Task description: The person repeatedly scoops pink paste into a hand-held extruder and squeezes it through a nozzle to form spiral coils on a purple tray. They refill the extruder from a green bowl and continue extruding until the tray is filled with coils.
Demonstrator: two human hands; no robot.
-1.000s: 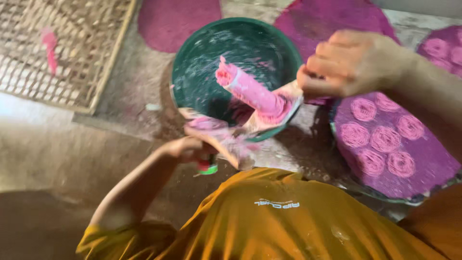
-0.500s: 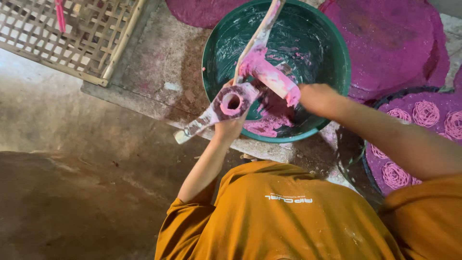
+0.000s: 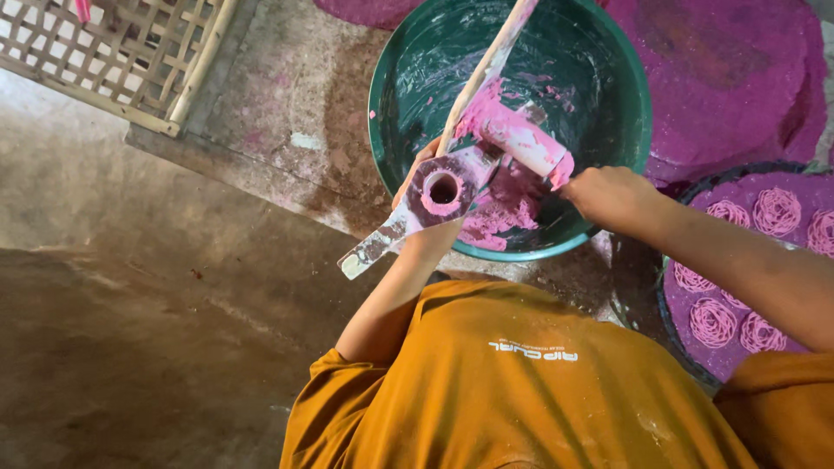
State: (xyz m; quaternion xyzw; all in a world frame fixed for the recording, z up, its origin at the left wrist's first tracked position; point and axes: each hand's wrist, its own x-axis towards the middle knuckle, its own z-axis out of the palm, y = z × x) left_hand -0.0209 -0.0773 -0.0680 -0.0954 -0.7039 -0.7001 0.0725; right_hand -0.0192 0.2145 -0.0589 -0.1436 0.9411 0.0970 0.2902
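My left hand (image 3: 417, 170) is closed around a wooden hand press (image 3: 443, 187) smeared with pink dough. It holds the press over the near rim of a green basin (image 3: 382, 113). The open round cylinder of the press faces me. Its long wooden lever (image 3: 486, 69) slants up across the basin, and a short handle end (image 3: 365, 256) sticks out to the lower left. My right hand (image 3: 612, 195) grips the end of the pink-coated plunger (image 3: 521, 139) on the lever. A lump of pink dough (image 3: 499, 217) lies in the basin bottom.
A bamboo lattice tray (image 3: 130, 52) lies on the concrete floor at the upper left. At right, a round tray (image 3: 673, 326) carries several purple noodle coils. Flat purple discs (image 3: 721, 78) lie beyond the basin. My orange shirt fills the lower middle.
A second ago my left hand was low in front of the basin; it has since lifted the press over the rim. My right hand came down onto the plunger's end.
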